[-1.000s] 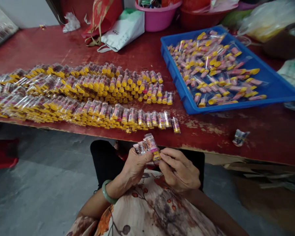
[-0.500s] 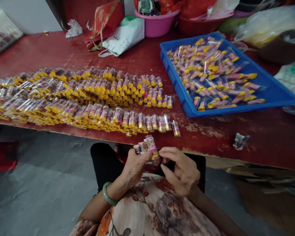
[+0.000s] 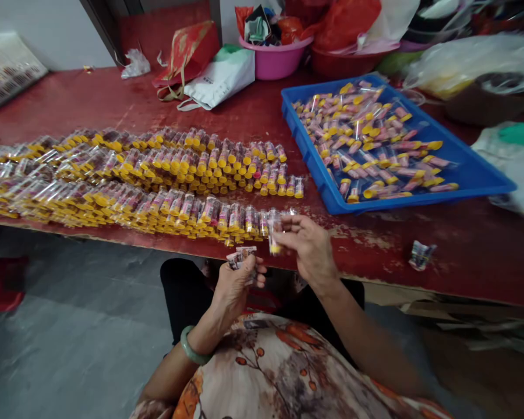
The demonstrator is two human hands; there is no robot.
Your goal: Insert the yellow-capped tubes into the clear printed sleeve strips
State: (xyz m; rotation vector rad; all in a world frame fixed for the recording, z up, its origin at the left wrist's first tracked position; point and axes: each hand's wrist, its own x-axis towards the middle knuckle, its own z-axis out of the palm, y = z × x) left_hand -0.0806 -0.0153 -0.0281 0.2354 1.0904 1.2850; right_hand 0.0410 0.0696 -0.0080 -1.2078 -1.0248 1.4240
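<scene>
My left hand (image 3: 238, 285), a green bangle at its wrist, is closed on a few small printed labels (image 3: 241, 256) fanned out in front of my lap. Between the fingertips of my right hand (image 3: 310, 247) stands a clear tube with a yellow cap (image 3: 274, 233), upright and slightly blurred, cap downward. It is at the table's front edge, close to the right end of the front row of labelled tubes (image 3: 186, 206). My right hand hides the last tubes of that row. Further rows of yellow-capped tubes (image 3: 222, 157) are stacked behind.
A blue tray (image 3: 402, 201) of yellow-capped tubes with pink contents stands at the right on the red table (image 3: 367, 238). Near the right front edge lies a small crumpled bundle (image 3: 421, 255). Bags (image 3: 222, 75) and a pink basin (image 3: 279, 58) stand at the back.
My right hand has moved up and forward to the row's end, carrying a tube away from my left hand. My left hand keeps the labels and has shifted slightly left.
</scene>
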